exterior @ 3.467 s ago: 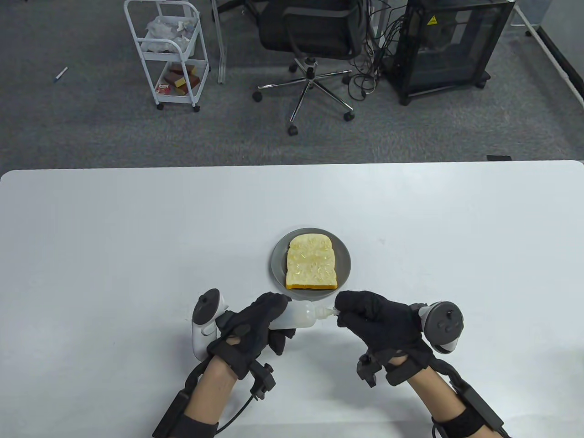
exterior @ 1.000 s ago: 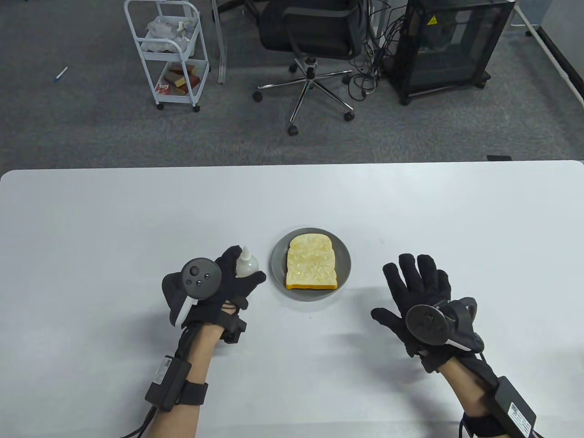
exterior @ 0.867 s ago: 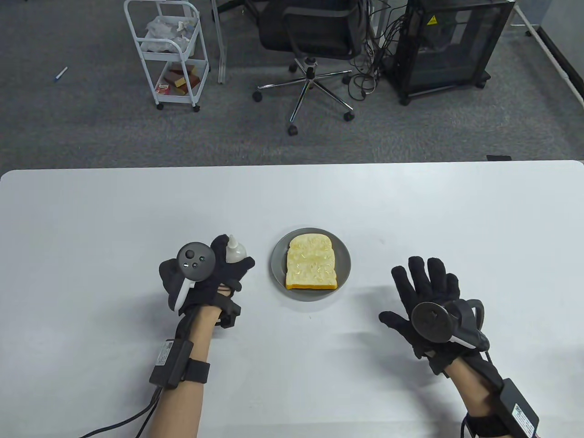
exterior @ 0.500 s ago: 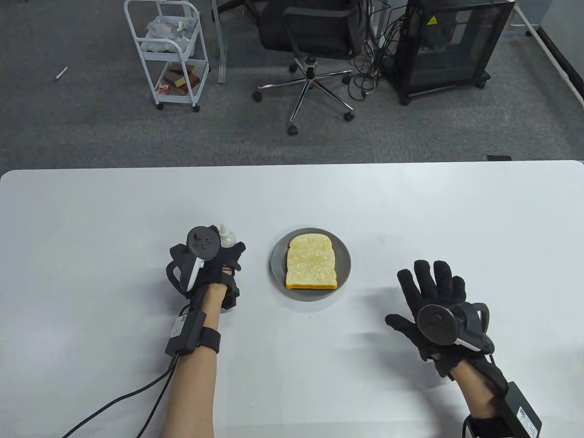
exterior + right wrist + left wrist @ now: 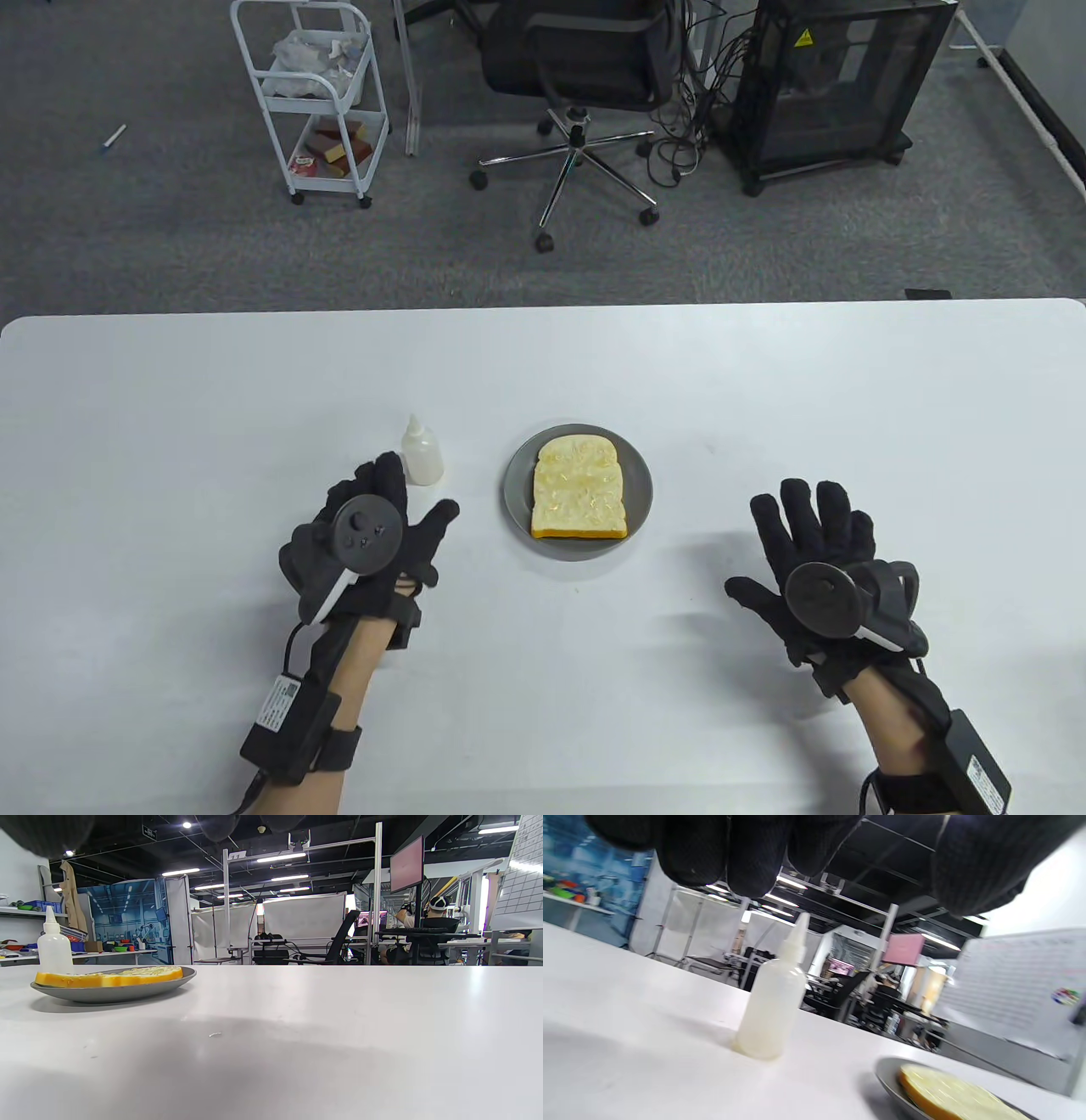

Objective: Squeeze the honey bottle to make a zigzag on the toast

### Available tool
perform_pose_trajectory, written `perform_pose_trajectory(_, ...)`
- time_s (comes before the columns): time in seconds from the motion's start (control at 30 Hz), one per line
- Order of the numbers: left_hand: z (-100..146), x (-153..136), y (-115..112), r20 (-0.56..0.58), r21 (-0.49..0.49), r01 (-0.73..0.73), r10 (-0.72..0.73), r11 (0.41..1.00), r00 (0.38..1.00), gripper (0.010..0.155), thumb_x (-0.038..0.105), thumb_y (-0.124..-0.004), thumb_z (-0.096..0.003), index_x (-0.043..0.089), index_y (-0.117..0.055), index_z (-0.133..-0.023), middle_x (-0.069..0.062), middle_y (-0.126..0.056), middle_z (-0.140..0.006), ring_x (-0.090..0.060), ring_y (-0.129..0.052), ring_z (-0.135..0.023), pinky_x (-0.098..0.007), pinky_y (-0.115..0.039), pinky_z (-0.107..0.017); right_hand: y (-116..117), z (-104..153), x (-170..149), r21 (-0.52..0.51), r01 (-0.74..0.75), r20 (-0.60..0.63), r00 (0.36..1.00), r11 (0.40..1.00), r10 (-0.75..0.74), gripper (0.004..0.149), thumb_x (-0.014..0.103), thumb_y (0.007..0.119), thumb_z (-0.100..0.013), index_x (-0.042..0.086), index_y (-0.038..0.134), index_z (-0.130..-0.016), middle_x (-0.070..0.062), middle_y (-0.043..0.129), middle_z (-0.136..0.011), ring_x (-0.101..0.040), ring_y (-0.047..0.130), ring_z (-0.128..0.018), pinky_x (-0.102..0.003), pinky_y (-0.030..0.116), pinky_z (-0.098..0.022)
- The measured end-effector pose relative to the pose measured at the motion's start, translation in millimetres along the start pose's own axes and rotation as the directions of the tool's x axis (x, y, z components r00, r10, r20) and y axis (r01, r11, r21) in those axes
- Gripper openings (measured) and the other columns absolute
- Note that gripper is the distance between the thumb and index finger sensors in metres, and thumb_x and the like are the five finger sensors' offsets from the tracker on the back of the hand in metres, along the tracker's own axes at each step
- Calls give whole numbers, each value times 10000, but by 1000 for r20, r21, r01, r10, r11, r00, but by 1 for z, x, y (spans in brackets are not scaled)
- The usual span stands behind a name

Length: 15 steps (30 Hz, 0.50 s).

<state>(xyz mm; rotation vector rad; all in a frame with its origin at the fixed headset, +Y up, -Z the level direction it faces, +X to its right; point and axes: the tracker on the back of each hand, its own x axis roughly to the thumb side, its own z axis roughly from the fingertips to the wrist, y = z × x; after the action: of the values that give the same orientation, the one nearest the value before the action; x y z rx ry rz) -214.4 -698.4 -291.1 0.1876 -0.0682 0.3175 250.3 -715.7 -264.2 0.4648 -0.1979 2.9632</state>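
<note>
No readable label on honey bottle w/ cap.

Bottle upright left of toast

In the left wrist view we see only the tips of the left hand's fingers; the top edge cuts the rest. The plate and toast at 5 o'clock are blurred and cut by the bottom edge. In the right wrist view, the toast hides the base of the honey bottle. Whether honey lines lie on the toast, we cannot tell.
</note>
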Motion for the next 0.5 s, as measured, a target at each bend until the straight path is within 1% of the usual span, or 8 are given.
perform_pose_trajectory(0.1, 25, 7, 5, 66, -4, 65, -65, 998, 996, 864, 735, -727, -511, 152, -493, -1104, -250, -543, -1156, -636, -539, -998, -754, -477, -660, -1, 2, 1, -18, -3, -4, 1000, 1000, 3, 932, 703, 594, -481, 142, 245, -1139, -249, 155, -1183, -672, 180, -972, -824, 319, -620)
perform_pose_trajectory(0.13, 31, 7, 5, 85, 7, 81, -82, 997, 993, 851, 729, -714, -517, 156, -499, -1107, -249, -527, -1165, -643, -510, -1009, -771, -453, -660, -2, 2, 1, -25, -4, -2, 1000, 1000, 4, 933, 702, 594, -481, 142, 243, -1139, -249, 154, -1182, -671, 180, -971, -825, 315, -620)
perform_pose_trajectory(0.2, 38, 6, -2, 88, -10, 97, -96, 995, 991, 795, 682, -694, -543, 160, -505, -1111, -235, -499, -1183, -660, -413, -1030, -792, -387, -664, -2, 2, 3, -30, -3, 4, 1000, 1000, 3, 933, 703, 593, -480, 143, 239, -1138, -249, 151, -1182, -671, 161, -974, -824, 314, -622)
perform_pose_trajectory(0.23, 40, 4, -7, 98, -18, 99, -97, 995, 990, 795, 679, -683, -545, 163, -483, -1115, -221, -470, -1194, -661, -362, -1038, -791, -347, -672, -3, 3, 3, -33, -5, 7, 1000, 999, 5, 933, 703, 592, -481, 144, 237, -1138, -248, 151, -1182, -670, 161, -974, -825, 312, -622)
perform_pose_trajectory(0.27, 40, 3, -10, 113, -25, 98, -94, 995, 989, 797, 677, -688, -537, 162, -493, -1113, -224, -472, -1192, -661, -360, -1036, -794, -335, -668, -3, 3, 4, -36, -6, 8, 1000, 999, 7, 934, 703, 592, -481, 145, 235, -1139, -248, 147, -1182, -669, 157, -974, -825, 309, -621)
perform_pose_trajectory(0.3, 40, 2, -12, 109, -56, 101, -94, 993, 990, 807, 689, -679, -531, 165, -487, -1113, -228, -461, -1191, -663, -348, -1032, -792, -325, -667, -3, 2, 3, -40, -10, 9, 1000, 999, 11, 934, 703, 593, -480, 144, 235, -1138, -246, 145, -1182, -669, 157, -974, -825, 309, -622)
perform_pose_trajectory(0.37, 40, 2, -15, 106, -89, 114, -105, 989, 989, 844, 727, -642, -527, 180, -409, -1127, -214, -388, -1207, -657, -299, -1042, -792, -287, -674, -3, 2, 2, -36, -13, 12, 1000, 999, 13, 935, 704, 591, -481, 143, 235, -1138, -248, 148, -1182, -670, 157, -973, -825, 308, -621)
perform_pose_trajectory(0.5, 40, 4, -16, 102, -84, 133, -124, 988, 987, 887, 780, -602, -504, 196, -372, -1132, -216, -358, -1210, -653, -284, -1043, -797, -270, -673, -2, 2, 3, -29, -9, 16, 1000, 1000, 9, 934, 701, 595, -482, 141, 238, -1139, -249, 158, -1182, -673, 158, -970, -826, 308, -618)
